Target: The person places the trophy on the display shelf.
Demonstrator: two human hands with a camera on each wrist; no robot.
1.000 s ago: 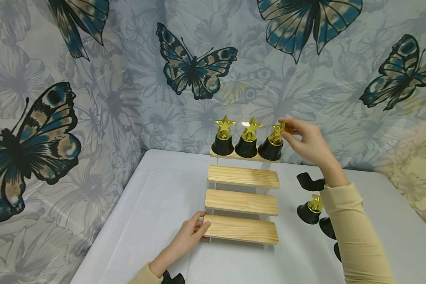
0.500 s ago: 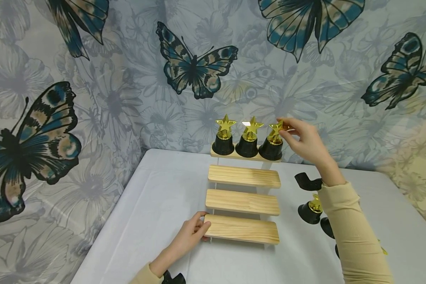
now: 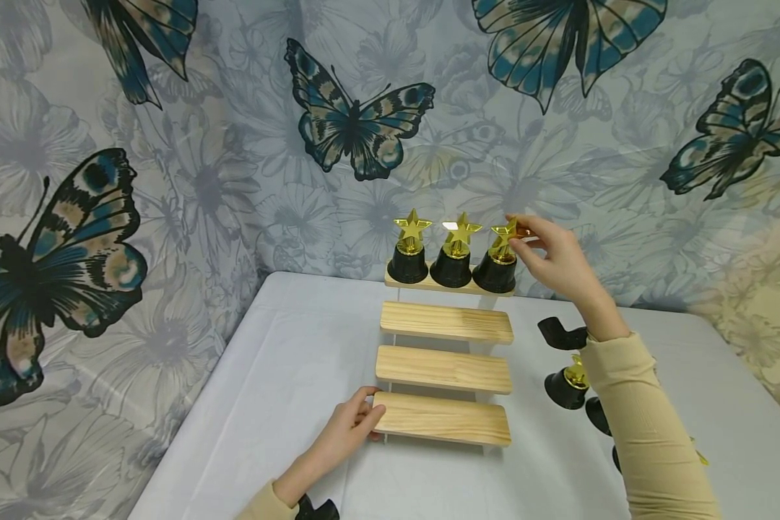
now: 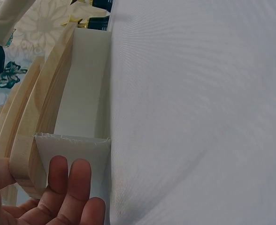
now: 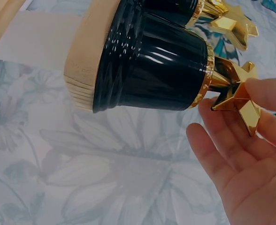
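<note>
On the top step of a wooden tiered stand [image 3: 445,372], three gold star trophies with black bases stand in a row. My right hand [image 3: 555,253] pinches the star of the right-hand trophy [image 3: 494,275] between thumb and fingers. In the right wrist view that trophy's black base [image 5: 157,63] sits on the end of the board [image 5: 84,70]. The middle trophy [image 3: 451,270] and left trophy [image 3: 407,265] stand beside it. My left hand [image 3: 352,421] grips the left end of the lowest board [image 3: 442,421]; the left wrist view shows its fingers beneath that board [image 4: 25,159].
Right of the stand, another star trophy [image 3: 567,390] lies tipped on the white tablecloth [image 3: 286,347]. More black-based pieces are partly hidden by my right sleeve [image 3: 650,426]. A butterfly-patterned cloth [image 3: 234,202] rises close behind the stand.
The right-hand trophy, which leaned to the right, has straightened and its star has shifted slightly left with my right hand. My left hand stays in place.
</note>
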